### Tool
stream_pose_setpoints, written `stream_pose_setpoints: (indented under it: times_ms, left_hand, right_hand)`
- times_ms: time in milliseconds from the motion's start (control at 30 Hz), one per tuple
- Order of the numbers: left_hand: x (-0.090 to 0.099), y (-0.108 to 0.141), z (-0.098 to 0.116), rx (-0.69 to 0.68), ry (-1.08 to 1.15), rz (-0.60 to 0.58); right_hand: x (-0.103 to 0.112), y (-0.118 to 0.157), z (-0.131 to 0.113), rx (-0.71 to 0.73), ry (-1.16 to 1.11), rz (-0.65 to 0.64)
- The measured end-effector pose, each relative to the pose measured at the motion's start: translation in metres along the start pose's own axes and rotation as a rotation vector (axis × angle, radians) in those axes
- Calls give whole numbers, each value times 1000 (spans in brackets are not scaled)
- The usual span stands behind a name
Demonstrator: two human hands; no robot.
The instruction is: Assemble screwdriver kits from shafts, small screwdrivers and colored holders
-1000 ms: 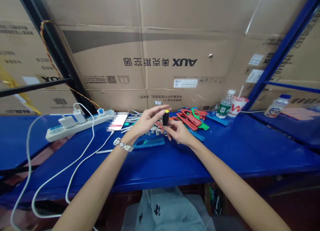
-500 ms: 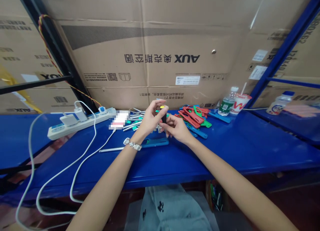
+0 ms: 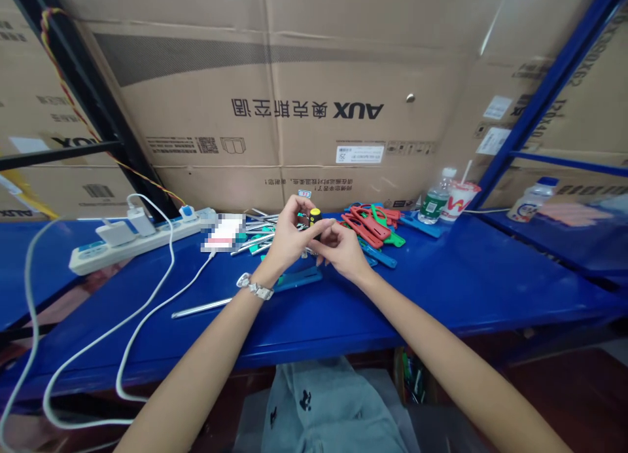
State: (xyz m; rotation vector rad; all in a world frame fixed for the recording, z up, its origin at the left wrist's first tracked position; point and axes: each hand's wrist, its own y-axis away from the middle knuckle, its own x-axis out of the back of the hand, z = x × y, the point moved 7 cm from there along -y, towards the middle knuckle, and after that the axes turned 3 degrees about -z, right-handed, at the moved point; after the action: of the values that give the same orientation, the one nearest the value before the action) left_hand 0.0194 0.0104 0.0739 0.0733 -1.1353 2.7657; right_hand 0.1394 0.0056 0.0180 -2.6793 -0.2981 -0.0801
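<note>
My left hand point(image 3: 289, 235) is closed around a short black screwdriver handle with a yellow top point(image 3: 315, 215), its thumb lying across the front. Against it, my right hand point(image 3: 343, 249) pinches something small, mostly covered by the fingers. Both hands meet above the blue table. Under my left wrist lies a blue flat handle point(image 3: 300, 278); a silver rod point(image 3: 201, 307) shows on the other side of that wrist. Just behind the hands are several silver rods point(image 3: 252, 242) with green parts. To the right sits a pile of red handles point(image 3: 370, 224), with green and blue ones among them.
A white power strip point(image 3: 88, 259) with chargers and loose white cables point(image 3: 122, 309) takes up the left side. Beside it lies a blurred-out phone-like item point(image 3: 224, 233). A water bottle point(image 3: 436, 201) and a red-white cup point(image 3: 460, 201) stand back right, before a large cardboard box point(image 3: 294, 67).
The view has shifted slightly right. The left thumb now lies across the screwdriver handle, and the fingers of both hands sit closer together. The blue handle and rod still lie on the table.
</note>
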Motion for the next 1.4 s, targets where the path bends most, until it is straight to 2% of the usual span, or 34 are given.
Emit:
stream_pose_setpoints:
  times_ms: [167, 267, 333, 400, 467, 500, 667, 767, 833, 900, 1000, 1100, 1267, 1400]
  left_hand:
    - [-8, 5, 8, 34, -16, -204]
    - [-10, 6, 8, 66, -12, -228]
    - [-8, 4, 5, 65, -2, -144]
    - [-6, 0, 3, 29, -2, -59]
    - [-5, -2, 2, -2, -22, -15]
    - [-5, -3, 2, -1, -28, -22]
    - [-8, 5, 9, 71, 10, -203]
    - [-7, 7, 10, 88, -19, -231]
    - [-7, 5, 7, 88, -15, -171]
    - [-5, 3, 3, 72, 21, -70]
    - [-2, 1, 3, 39, 33, 36]
    - [0, 0, 9, 33, -9, -31]
    - [1, 2, 11, 51, -16, -209]
    - [-1, 2, 0, 100, 33, -187]
  right_hand:
    - [0, 2, -12, -31, 40, -236]
    - [-2, 5, -18, 5, 102, -327]
    - [-1, 5, -18, 46, 126, -276]
    - [2, 2, -14, 51, 93, -149]
    - [6, 0, -8, 26, 28, -47]
    - [5, 0, -7, 14, 9, -41]
    - [2, 1, -16, 20, 75, -220]
    - [1, 4, -20, 30, 122, -298]
    - [3, 4, -21, 57, 155, -250]
    - [7, 3, -20, 75, 154, -135]
    - [8, 2, -14, 33, 109, -50]
    - [8, 1, -12, -11, 124, -87]
    - [12, 3, -21, 53, 177, -183]
    - [7, 4, -20, 73, 218, -220]
